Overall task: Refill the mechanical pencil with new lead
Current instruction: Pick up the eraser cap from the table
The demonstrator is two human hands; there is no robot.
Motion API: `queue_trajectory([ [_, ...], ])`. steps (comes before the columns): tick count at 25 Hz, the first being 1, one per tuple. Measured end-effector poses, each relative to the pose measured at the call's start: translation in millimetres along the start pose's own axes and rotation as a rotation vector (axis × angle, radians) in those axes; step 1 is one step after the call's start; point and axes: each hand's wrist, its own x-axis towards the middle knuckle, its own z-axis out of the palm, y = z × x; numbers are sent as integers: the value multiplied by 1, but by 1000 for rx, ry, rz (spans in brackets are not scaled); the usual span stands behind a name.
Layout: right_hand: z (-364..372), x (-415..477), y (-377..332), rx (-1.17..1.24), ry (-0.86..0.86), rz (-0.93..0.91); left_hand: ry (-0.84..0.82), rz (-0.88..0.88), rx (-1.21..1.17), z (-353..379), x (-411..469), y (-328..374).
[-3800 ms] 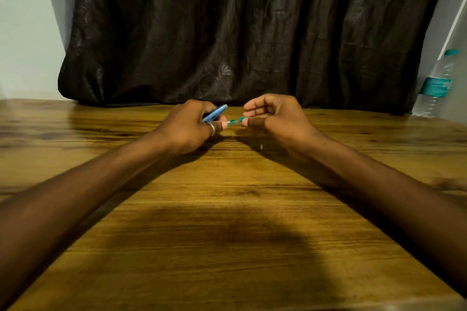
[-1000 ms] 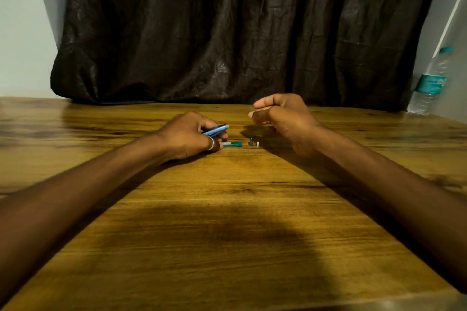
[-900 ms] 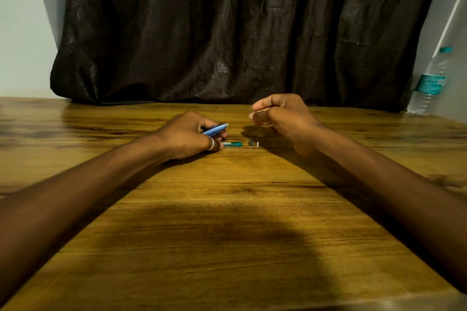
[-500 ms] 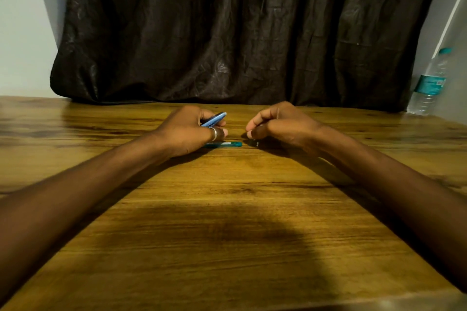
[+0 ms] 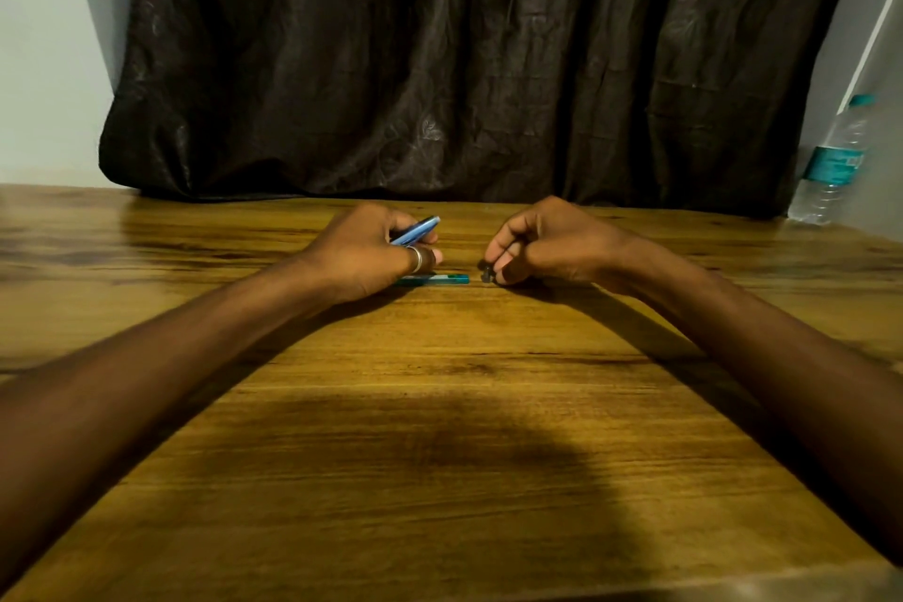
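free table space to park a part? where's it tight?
Free: the wide near stretch of table between both forearms; the far left, from the left hand to the edge; the strip before the curtain. Tight: the gap between the hands, where the teal tube and a small dark piece lie.

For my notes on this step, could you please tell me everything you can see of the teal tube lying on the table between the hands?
The teal tube is a slim, straight piece, seemingly translucent plastic, with a paler band near its right end. It lies flat on the wooden table, running left to right. Its left end is hidden under the left hand, which seems to rest on it. Its right end stops just short of the small dark piece pinched in the right hand. Whether it holds lead cannot be told.
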Motion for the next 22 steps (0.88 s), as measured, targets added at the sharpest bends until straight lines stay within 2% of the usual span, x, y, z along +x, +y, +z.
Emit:
queue_trajectory([
  [6, -2, -2, 0, 39, 34, 6, -34, -2, -17, -1, -1, 3],
  [10, -7, -1, -5, 245, 135, 23, -44, 26, 33, -4, -4, 11],
  [14, -6, -1, -10, 573, 171, 38, -1, 27, -102, -6, -2, 17],
  [18, -2, -3, -16, 864, 168, -4, -53, 72, -149, -2, -1, 18],
  [22, 5, -5, -23, 941, 140, -70, -58, 122, -182, 2, -1, 14],
])
